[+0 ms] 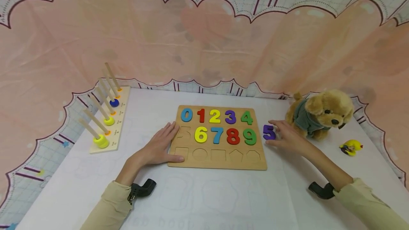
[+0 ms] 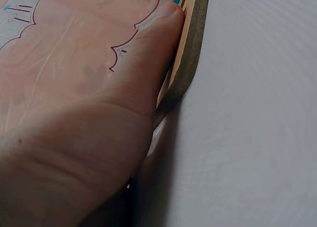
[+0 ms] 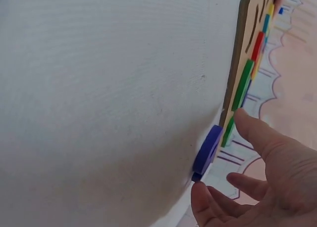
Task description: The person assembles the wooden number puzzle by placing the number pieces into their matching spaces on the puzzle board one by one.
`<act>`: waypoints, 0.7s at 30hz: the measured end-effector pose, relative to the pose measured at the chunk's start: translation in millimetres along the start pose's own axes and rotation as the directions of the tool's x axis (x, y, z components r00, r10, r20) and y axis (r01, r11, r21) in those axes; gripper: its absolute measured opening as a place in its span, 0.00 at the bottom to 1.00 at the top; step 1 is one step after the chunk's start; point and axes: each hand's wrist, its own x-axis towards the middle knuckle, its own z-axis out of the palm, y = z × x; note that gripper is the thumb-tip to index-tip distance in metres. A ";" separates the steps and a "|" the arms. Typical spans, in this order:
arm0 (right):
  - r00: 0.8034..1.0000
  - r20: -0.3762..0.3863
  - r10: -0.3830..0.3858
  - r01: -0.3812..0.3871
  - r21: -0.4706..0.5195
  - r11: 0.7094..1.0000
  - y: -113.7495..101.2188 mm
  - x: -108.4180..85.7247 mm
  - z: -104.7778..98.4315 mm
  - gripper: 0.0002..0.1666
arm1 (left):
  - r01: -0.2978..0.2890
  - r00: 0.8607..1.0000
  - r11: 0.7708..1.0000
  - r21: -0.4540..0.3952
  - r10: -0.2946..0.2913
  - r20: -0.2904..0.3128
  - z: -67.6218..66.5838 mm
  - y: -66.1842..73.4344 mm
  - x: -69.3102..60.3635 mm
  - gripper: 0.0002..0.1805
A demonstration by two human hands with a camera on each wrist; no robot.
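Note:
A wooden number board (image 1: 234, 165) lies flat on the white table, carrying colored numerals in two rows. Below them is a row of shape recesses, and another recess sits left of the yellow 6 (image 1: 201, 135). My left hand (image 1: 159, 145) rests on the board's left edge, fingers extended and thumb on the lower left corner. Just right of the board lies the purple number 5 (image 1: 270, 135). Around it my right hand (image 1: 290, 138) spreads thumb and fingers. The right wrist view shows the thumb apart from the purple 5 (image 3: 207, 150), with a fingertip close to it.
On the left stands a wooden peg board (image 1: 115, 136) with tall pegs and yellow and blue rings. A plush dog (image 1: 308, 116) in a green top sits behind my right hand, and a small yellow duck toy (image 1: 350, 147) is farther right. A patterned curtain (image 1: 153, 45) hangs behind the table.

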 end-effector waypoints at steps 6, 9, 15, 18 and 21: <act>1.000 0.009 0.019 -0.019 -0.020 1.000 2.6 4.8 4.6 0.44 | -0.004 1.000 1.000 -0.005 0.004 0.001 0.5 0.2 0.8 0.62; 0.999 0.021 0.029 -0.028 -0.036 0.999 2.7 6.1 5.7 0.43 | 0.002 1.000 1.000 -0.003 -0.002 0.005 0.7 -0.1 0.8 0.62; 0.999 0.024 0.042 -0.040 -0.080 0.996 1.3 8.4 6.3 0.42 | 0.010 1.000 1.000 -0.002 -0.010 0.005 0.8 -0.7 0.5 0.62; 0.998 0.032 0.058 -0.054 -0.102 0.993 1.2 10.2 7.3 0.42 | 0.013 1.000 1.000 -0.003 -0.013 0.009 1.0 -0.8 0.2 0.63; 0.997 0.041 0.068 -0.063 -0.108 0.992 1.4 11.8 8.4 0.42 | 0.015 1.000 1.000 -0.001 -0.015 0.009 1.2 -1.2 0.1 0.63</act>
